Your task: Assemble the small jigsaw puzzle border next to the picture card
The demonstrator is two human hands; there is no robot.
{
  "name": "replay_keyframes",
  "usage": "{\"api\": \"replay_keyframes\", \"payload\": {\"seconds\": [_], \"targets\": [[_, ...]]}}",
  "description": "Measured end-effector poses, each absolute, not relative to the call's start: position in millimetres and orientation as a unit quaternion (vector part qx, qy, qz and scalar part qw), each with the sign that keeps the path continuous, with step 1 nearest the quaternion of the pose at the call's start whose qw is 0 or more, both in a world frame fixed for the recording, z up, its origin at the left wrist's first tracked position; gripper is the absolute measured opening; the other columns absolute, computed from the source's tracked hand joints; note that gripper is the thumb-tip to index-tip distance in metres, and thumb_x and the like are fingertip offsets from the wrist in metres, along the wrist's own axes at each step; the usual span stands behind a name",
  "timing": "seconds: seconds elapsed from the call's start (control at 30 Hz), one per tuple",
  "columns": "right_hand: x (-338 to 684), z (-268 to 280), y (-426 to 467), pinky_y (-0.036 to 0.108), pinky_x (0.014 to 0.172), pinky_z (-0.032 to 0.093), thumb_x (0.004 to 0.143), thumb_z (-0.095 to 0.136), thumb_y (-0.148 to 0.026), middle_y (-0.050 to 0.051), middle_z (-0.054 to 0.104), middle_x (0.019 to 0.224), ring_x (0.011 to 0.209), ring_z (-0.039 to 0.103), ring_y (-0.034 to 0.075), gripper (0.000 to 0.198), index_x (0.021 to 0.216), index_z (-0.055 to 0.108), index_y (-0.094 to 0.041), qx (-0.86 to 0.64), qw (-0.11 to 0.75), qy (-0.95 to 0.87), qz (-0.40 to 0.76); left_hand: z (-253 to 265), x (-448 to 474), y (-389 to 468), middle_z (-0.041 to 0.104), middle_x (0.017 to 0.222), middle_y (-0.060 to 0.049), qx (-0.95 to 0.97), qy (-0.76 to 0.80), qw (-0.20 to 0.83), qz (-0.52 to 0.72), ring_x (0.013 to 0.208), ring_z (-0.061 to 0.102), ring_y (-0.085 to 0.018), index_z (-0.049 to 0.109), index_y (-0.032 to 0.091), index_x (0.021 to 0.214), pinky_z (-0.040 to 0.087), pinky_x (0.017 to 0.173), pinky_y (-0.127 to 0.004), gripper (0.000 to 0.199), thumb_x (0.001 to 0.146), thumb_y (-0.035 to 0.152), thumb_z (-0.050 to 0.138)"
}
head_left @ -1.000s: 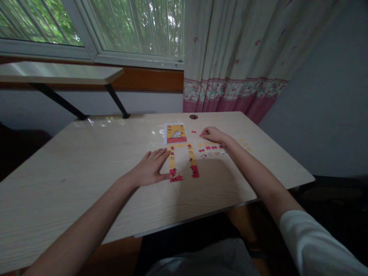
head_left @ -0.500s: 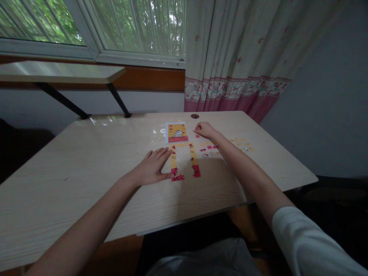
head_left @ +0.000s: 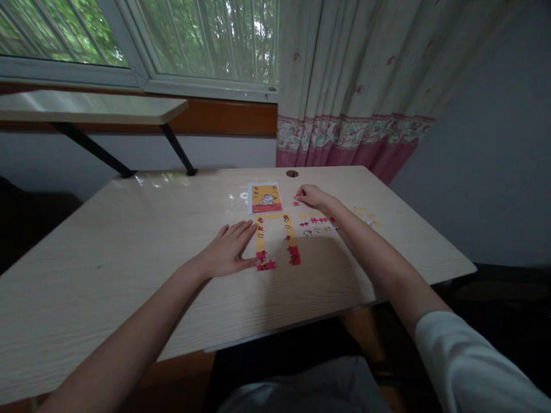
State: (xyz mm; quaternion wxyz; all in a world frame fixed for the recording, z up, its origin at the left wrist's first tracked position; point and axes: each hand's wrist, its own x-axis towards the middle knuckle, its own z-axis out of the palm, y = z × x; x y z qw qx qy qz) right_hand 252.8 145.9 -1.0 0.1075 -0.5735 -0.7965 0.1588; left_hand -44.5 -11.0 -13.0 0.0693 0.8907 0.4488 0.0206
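My left hand (head_left: 227, 249) lies flat with its fingers spread, its fingertips and thumb against the left side of a partly joined jigsaw puzzle frame (head_left: 293, 256). That frame has yellow upper sides and red lower corners. My right hand (head_left: 313, 196) is closed in a pinch above the table, right of the picture card (head_left: 267, 198); whatever is between its fingertips is too small to make out. A red puzzle piece (head_left: 296, 203) lies just below those fingertips. Under and beside my right forearm are rows of loose puzzle pieces (head_left: 318, 220), partly hidden by the arm.
More yellow and white pieces (head_left: 371, 223) are spread to the right of my forearm. The pale wooden table (head_left: 142, 246) carries a raised shelf (head_left: 99, 108) on black legs at the back left. A round cable hole (head_left: 292, 174) is near the back edge, before the curtain (head_left: 344, 115).
My right hand has shifted slightly to the right, with its fingertips drawn in closer together. My left hand and the joined pieces have stayed in place.
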Motion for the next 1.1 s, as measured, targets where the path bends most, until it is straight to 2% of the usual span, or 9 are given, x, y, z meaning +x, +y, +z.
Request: {"api": "replay_keyframes", "payload": {"seconds": [0.17, 0.3, 0.43, 0.53, 0.63, 0.8, 1.1], "targets": [[259, -6, 141, 0.022, 0.070, 0.041, 0.082, 0.063, -0.018, 0.008, 0.069, 0.088, 0.074, 0.057, 0.012, 0.014, 0.093, 0.067, -0.010, -0.554, 0.166, -0.792, 0.195, -15, -46, -10, 0.028, 0.154, -0.023, 0.892, 0.447, 0.069, 0.020, 0.139, 0.029, -0.040, 0.024, 0.013, 0.150, 0.027, 0.108, -0.061, 0.096, 0.081, 0.078, 0.038], [261, -1, 126, 0.023, 0.070, 0.042, 0.082, 0.061, -0.020, 0.007, 0.068, 0.087, 0.075, 0.057, 0.012, 0.012, 0.090, 0.065, -0.012, -0.539, 0.250, -0.773, 0.222, -13, -45, -11, 0.029, 0.153, -0.023, 0.891, 0.449, 0.067, 0.022, 0.139, 0.029, -0.040, 0.025, 0.012, 0.149, 0.026, 0.108, -0.061, 0.095, 0.082, 0.077, 0.039], [253, 7, 91, 0.022, 0.064, 0.043, 0.080, 0.065, -0.025, 0.006, 0.067, 0.082, 0.071, 0.057, 0.012, 0.014, 0.087, 0.061, -0.014, -0.502, 0.310, -0.742, 0.318, -11, -40, -14, 0.032, 0.152, -0.021, 0.894, 0.441, 0.065, 0.047, 0.138, 0.032, -0.038, 0.028, 0.014, 0.148, 0.030, 0.108, -0.057, 0.090, 0.082, 0.074, 0.042], [239, 8, 53, 0.021, 0.059, 0.042, 0.075, 0.071, -0.032, 0.002, 0.064, 0.075, 0.064, 0.055, 0.010, 0.021, 0.084, 0.061, -0.015, -0.439, 0.251, -0.753, 0.421, -9, -35, -18, 0.032, 0.152, -0.021, 0.900, 0.425, 0.068, 0.064, 0.138, 0.033, -0.037, 0.030, 0.014, 0.147, 0.031, 0.109, -0.054, 0.088, 0.082, 0.073, 0.044], [225, 2, 20, 0.020, 0.058, 0.041, 0.072, 0.074, -0.032, 0.000, 0.063, 0.072, 0.063, 0.055, 0.009, 0.023, 0.081, 0.061, -0.016, -0.398, 0.185, -0.767, 0.467, -8, -32, -22, 0.030, 0.153, -0.022, 0.899, 0.430, 0.068, 0.055, 0.138, 0.033, -0.038, 0.030, 0.012, 0.146, 0.030, 0.109, -0.054, 0.092, 0.081, 0.075, 0.043], [211, 2, -6, 0.020, 0.057, 0.040, 0.076, 0.067, -0.020, -0.003, 0.060, 0.066, 0.057, 0.052, 0.008, 0.007, 0.079, 0.062, -0.017, -0.365, 0.115, -0.804, 0.455, -10, -31, -23, 0.032, 0.152, -0.023, 0.894, 0.443, 0.055, 0.033, 0.138, 0.032, -0.038, 0.028, 0.009, 0.147, 0.029, 0.109, -0.055, 0.096, 0.080, 0.076, 0.044], [208, 9, -12, 0.021, 0.059, 0.039, 0.075, 0.066, -0.018, -0.003, 0.060, 0.069, 0.061, 0.052, 0.010, 0.007, 0.081, 0.062, -0.017, -0.362, 0.095, -0.829, 0.415, -12, -32, -22, 0.031, 0.152, -0.021, 0.895, 0.441, 0.057, 0.040, 0.138, 0.032, -0.038, 0.026, 0.011, 0.149, 0.029, 0.109, -0.055, 0.096, 0.080, 0.075, 0.044]]}}
